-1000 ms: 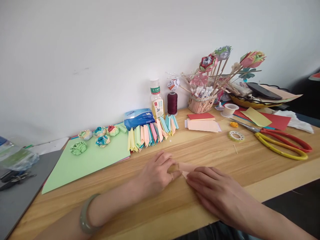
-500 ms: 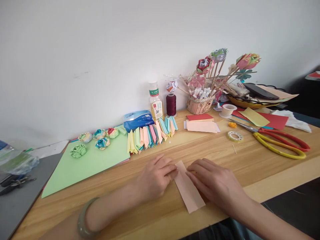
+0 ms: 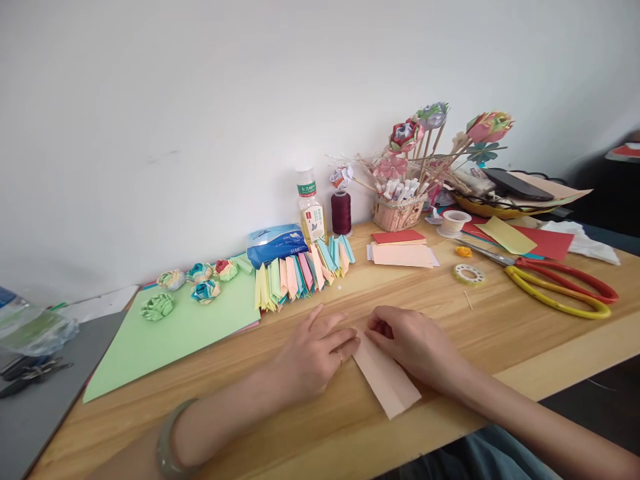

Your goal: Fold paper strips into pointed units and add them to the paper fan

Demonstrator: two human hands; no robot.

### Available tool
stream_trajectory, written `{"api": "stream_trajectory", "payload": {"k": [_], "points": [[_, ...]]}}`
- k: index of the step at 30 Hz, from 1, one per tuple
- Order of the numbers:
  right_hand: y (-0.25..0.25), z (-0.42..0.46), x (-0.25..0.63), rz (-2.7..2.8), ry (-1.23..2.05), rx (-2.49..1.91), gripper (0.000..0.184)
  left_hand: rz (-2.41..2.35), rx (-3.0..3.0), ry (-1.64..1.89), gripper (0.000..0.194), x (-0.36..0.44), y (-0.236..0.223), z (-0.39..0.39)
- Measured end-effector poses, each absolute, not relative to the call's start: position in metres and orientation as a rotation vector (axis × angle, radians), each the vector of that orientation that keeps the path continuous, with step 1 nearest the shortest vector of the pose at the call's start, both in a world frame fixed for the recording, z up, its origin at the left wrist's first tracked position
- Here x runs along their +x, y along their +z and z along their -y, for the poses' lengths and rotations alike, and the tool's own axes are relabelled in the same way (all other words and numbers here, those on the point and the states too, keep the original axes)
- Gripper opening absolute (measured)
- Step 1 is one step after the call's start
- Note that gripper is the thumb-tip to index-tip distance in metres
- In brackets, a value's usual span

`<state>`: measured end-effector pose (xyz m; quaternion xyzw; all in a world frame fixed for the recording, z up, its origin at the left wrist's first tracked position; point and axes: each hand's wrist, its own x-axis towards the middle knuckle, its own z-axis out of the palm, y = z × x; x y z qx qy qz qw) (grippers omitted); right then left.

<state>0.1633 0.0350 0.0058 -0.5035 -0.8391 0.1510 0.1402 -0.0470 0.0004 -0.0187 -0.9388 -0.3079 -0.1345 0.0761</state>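
Note:
A pale pink paper strip (image 3: pixel 387 381) lies slantwise on the wooden table, with a lengthwise crease showing. At its far left corner, the fingertips of my left hand (image 3: pixel 317 350) press and hold the paper. My right hand (image 3: pixel 417 343) is curled at the far right edge, thumb and fingers pinched on the paper there. The hands partly cover the strip's far end. Beyond them stands a row of folded paper pieces (image 3: pixel 287 277) in several colours. Behind my right hand is a stack of cut pink paper (image 3: pixel 403 255) with a red sheet (image 3: pixel 399 237) by it.
Scissors (image 3: pixel 560 290), a tape roll (image 3: pixel 469 273) and a white spool (image 3: pixel 454 223) lie right. Paper flowers (image 3: pixel 157 307) rest on green sheets (image 3: pixel 185 343) at left. Along the wall are a tissue pack (image 3: pixel 276 245), a bottle (image 3: pixel 313 213), maroon thread (image 3: pixel 341 213) and a flower basket (image 3: pixel 397 215).
My right hand has moved left and its fingers have curled more at the strip's far end. The strip's near end has swung slightly right. My left hand stays at the far corner.

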Motion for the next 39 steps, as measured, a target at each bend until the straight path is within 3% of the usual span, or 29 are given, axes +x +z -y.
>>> {"api": "stream_trajectory", "payload": {"k": [14,20,30,39], "points": [[-0.009,-0.029,0.177,2.640,-0.098,-0.822,0.015,0.917,-2.861,-0.406,0.041,-0.051,-0.015,-0.008],[-0.007,-0.029,0.176,2.677,-0.123,-0.810,0.015,0.876,-2.897,-0.403,0.038,-0.052,-0.012,-0.011],[-0.010,-0.028,0.177,2.638,-0.211,-0.769,0.027,0.897,-2.973,-0.354,0.047,-0.056,-0.012,-0.013],[-0.010,-0.028,0.176,2.656,-0.297,-0.747,0.024,0.886,-2.992,-0.336,0.047,-0.055,-0.011,-0.014]]}}
